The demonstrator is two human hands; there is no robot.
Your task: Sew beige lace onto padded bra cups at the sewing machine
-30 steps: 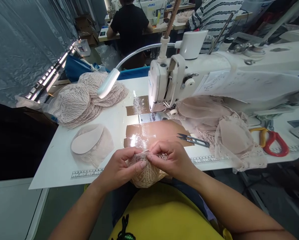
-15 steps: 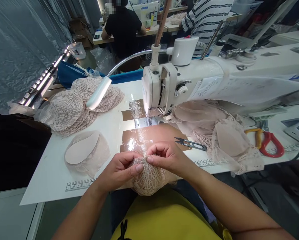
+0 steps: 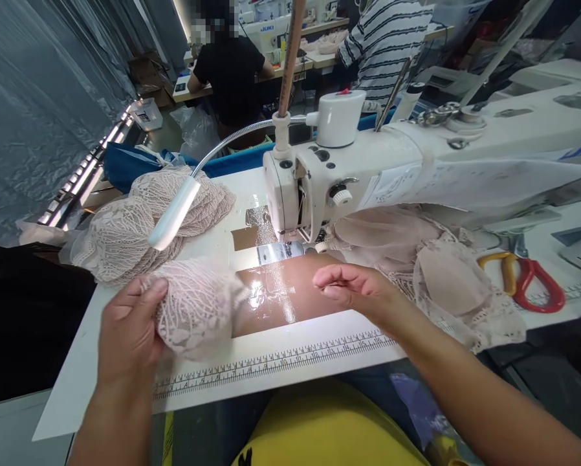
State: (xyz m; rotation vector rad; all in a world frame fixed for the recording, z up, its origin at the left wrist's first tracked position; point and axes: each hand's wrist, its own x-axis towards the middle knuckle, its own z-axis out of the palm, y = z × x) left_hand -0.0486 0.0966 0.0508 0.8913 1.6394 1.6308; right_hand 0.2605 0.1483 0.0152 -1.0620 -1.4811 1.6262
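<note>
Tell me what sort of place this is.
Probably a garment-sewing workshop: a white sewing machine stands in front, a pile of lace pieces lies to its left, and a person in black is at another machine behind.

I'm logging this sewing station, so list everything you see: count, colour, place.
Table: one, white, centre
Sewing machine: one nearby, white, right
Lamp: one, white, left of machine
Patches: at least two, brown, mid-table
Ruler strip: one, white with black marks, near edge
Held lace piece: apparently one, beige, front left
Lace pile: one, beige, far left
Mesh-and-lace pile: one, pinkish beige, right of patches
Tool handles: two, red and orange, table's right
Papers: count unclear, white, on machine
Co-workers: two, black and striped tops, background
Left hand: one, gripping held lace piece
Right hand: one, above patches, contents unclear
</note>
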